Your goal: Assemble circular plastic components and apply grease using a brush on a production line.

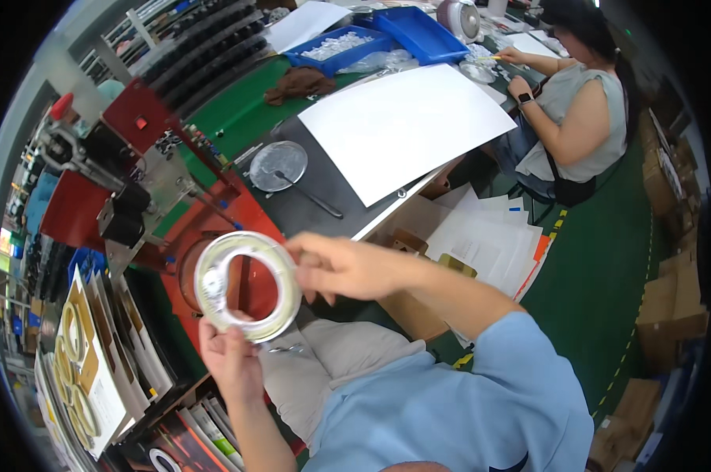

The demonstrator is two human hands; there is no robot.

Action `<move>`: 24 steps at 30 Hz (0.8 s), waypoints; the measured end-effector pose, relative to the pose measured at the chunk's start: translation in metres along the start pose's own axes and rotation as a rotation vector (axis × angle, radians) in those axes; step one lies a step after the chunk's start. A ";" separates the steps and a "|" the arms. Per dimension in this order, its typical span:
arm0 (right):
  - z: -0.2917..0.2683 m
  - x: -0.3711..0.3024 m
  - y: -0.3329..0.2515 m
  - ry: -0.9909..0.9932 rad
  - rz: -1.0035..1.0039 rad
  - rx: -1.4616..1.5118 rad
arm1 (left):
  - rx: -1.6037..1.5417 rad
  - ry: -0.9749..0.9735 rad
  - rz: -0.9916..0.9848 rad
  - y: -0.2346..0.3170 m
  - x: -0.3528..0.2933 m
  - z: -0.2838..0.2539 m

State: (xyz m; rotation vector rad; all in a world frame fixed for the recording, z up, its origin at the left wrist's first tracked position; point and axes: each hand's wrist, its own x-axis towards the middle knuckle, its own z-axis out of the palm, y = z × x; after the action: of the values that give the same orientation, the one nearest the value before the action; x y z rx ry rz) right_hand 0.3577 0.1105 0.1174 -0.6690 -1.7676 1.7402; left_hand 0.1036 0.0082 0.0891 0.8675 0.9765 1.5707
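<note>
Pale ring (212, 289) before the red machine (269, 223) — left hand (231, 358) pinching its lower rim; right hand (341, 267) at its right edge — grip too blurred to tell.

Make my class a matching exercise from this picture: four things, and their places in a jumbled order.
Things:
1. pale ring
2. white sheet
3. brown cloth
4. dark tool

Places:
A. lying on the green surface
B. one end on the round dish, handle reaching past its rim
C. held in the left hand, with the right hand at its side
D. spread over the dark tabletop

Pairs: 1-C, 2-D, 3-A, 4-B
</note>
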 end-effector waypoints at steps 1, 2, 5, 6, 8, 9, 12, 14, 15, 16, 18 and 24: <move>0.005 -0.011 0.016 0.018 -0.016 0.159 | 0.022 0.006 -0.010 -0.010 0.002 0.017; 0.010 -0.018 0.021 0.158 -0.035 0.186 | 0.022 -0.010 -0.030 -0.021 0.004 0.030; -0.024 -0.036 0.022 0.347 0.042 0.330 | -0.008 -0.150 -0.094 -0.039 0.013 0.063; -0.045 -0.041 0.029 0.433 0.044 0.376 | 0.019 -0.242 -0.089 -0.047 0.018 0.067; -0.089 -0.045 0.032 0.727 -0.040 0.577 | 0.087 -0.356 -0.155 -0.048 0.019 0.081; -0.119 -0.043 0.029 0.879 -0.065 0.616 | 0.117 -0.425 -0.158 -0.054 0.015 0.077; -0.232 -0.056 0.045 1.077 -0.053 0.234 | 0.248 -0.471 -0.302 -0.066 -0.006 0.070; -0.297 -0.053 0.048 1.262 0.011 0.121 | 0.296 -0.455 -0.396 -0.074 -0.017 0.059; -0.330 -0.052 0.054 1.297 0.029 0.093 | 0.316 -0.440 -0.438 -0.077 -0.022 0.055; -0.356 -0.046 0.058 1.335 0.078 0.118 | 0.319 -0.412 -0.444 -0.082 -0.026 0.049; -0.397 -0.035 0.066 1.405 0.188 0.129 | 0.329 -0.379 -0.458 -0.088 -0.031 0.040; -0.450 -0.029 0.079 1.437 0.362 0.020 | 0.310 -0.287 -0.487 -0.103 -0.045 0.026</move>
State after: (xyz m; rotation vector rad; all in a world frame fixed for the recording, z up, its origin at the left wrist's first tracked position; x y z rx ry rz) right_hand 0.6894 0.4151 0.0357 -1.7054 -0.6068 0.8776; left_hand 0.1759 -0.0188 0.0036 0.9480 1.1333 0.8707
